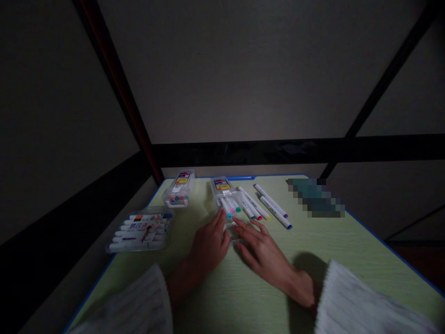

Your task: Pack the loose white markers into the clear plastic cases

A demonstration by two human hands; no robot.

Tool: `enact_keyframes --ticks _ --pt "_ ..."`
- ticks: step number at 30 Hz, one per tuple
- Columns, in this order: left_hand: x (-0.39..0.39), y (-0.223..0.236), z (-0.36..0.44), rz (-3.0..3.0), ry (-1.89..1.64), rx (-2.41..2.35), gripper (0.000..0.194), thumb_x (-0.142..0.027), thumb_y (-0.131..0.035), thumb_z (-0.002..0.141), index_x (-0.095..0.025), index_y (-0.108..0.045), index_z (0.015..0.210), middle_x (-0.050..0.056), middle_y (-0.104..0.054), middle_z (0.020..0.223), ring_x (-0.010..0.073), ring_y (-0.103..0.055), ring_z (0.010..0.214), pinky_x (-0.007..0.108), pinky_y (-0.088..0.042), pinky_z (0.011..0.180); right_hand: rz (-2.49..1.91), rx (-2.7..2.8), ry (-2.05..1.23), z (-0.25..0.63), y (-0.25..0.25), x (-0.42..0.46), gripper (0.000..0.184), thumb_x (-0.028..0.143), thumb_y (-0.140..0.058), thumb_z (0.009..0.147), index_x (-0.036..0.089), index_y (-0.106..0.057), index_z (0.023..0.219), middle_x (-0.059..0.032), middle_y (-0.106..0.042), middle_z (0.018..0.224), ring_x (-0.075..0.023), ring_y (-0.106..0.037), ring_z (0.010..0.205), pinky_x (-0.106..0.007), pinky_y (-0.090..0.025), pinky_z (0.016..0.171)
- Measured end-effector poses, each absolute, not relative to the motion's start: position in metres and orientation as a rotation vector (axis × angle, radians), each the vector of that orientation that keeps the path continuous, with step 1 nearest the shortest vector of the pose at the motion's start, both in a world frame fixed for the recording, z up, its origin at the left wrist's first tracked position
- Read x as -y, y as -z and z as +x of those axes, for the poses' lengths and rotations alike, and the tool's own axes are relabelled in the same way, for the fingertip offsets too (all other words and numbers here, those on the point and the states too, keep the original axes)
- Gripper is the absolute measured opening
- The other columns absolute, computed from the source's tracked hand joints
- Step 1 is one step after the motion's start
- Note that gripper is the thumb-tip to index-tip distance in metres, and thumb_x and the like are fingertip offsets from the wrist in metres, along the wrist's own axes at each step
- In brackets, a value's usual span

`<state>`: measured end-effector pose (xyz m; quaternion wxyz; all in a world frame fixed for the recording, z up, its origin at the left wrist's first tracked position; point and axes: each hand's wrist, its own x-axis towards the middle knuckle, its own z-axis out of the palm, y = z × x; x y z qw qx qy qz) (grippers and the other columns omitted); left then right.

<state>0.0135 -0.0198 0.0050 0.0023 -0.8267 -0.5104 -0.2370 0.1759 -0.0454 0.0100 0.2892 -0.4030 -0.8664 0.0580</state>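
Observation:
A clear plastic marker case (216, 194) with a yellow label lies in the middle of the table, its near end open. Several white markers (227, 204) with blue, pink and green ends show inside it. My left hand (208, 243) is at the near left of the case, fingers stretched forward, fingertips by the blue-ended marker. To the right, my right hand (266, 253) has its fingers spread and outstretched near the case's opening. Between both hands a clear flap (232, 233) is partly visible. Whether either hand presses on the case, I cannot tell.
Several loose markers (266, 204) lie right of the case. A second clear marker case (179, 188) stands at the back left, and a flat clear pack of markers (142, 232) lies at the left edge. A blurred-out teal object (314, 198) is at the right edge.

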Motion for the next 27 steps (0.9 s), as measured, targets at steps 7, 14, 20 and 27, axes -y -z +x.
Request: enact_keyframes --ticks 7,14,20,27 --pt "0.0192 -0.0062 0.0132 -2.574 0.712 1.592 0.047 -0.015 -0.043 0.078 -0.012 -0.043 0.125 0.012 -0.051 0.127 0.0218 -0.055 0.110 0.035 -0.049 0.092 -1.064 2.316 -0.152 0.1757 -0.0083 0.0442 0.034 0.016 -0.045 0.085 0.017 -0.051 0.119 -0.0137 -0.052 0.127 -0.0229 -0.043 0.123 -0.049 -0.037 0.098" --pt "0.0202 -0.0074 0.0137 -2.581 0.691 1.619 0.047 -0.015 -0.042 0.078 -0.009 -0.042 0.125 0.013 -0.050 0.128 0.0230 -0.054 0.111 0.037 -0.047 0.093 -1.068 2.332 -0.179 0.1753 -0.0104 0.0453 0.029 0.015 -0.045 0.085 0.015 -0.053 0.114 -0.0154 -0.050 0.128 -0.0227 -0.043 0.123 -0.046 -0.039 0.098" --pt "0.0194 -0.0052 0.0130 -2.577 0.706 1.618 0.049 -0.014 -0.042 0.078 -0.012 -0.041 0.127 0.012 -0.049 0.129 0.0223 -0.054 0.111 0.036 -0.047 0.093 -1.044 2.340 -0.172 0.1751 -0.0110 0.0448 0.030 0.017 -0.044 0.086 0.016 -0.052 0.115 -0.0144 -0.051 0.129 -0.0227 -0.044 0.122 -0.046 -0.039 0.098" --pt "0.0185 -0.0032 0.0122 -2.576 0.735 1.597 0.049 -0.015 -0.042 0.079 -0.013 -0.040 0.127 0.012 -0.050 0.129 0.0218 -0.054 0.112 0.035 -0.047 0.093 -1.060 2.354 -0.174 0.1747 -0.0110 0.0441 0.031 0.019 -0.044 0.087 0.016 -0.051 0.117 -0.0147 -0.050 0.129 -0.0227 -0.042 0.124 -0.047 -0.037 0.099"
